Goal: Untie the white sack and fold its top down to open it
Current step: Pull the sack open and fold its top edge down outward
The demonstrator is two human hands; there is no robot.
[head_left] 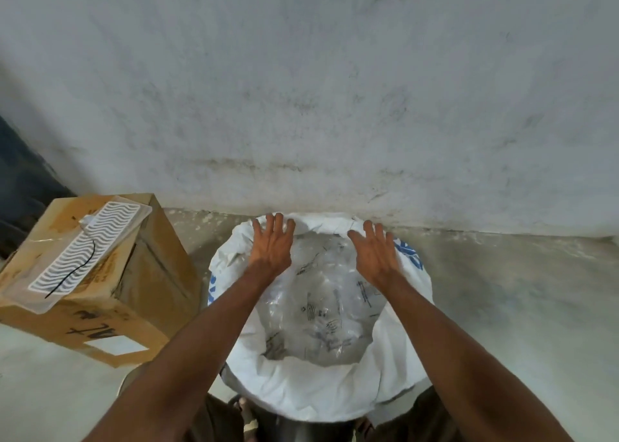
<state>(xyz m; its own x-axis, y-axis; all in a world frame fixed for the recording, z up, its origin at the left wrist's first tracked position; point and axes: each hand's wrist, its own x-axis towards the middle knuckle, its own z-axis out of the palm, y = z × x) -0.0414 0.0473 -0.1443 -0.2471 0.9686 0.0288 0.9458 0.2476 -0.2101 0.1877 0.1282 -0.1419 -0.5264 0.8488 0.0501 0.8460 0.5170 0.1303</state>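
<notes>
Over the sack [301, 398], both arms reach outstretched.

Wall [301, 107] behind sack [301, 391]; box [140, 274] left

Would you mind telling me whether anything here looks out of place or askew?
The white plastic tray lies crooked on the cardboard box, its near corner overhanging the edge. The white sack looks fine, open with its top rolled down.
</notes>
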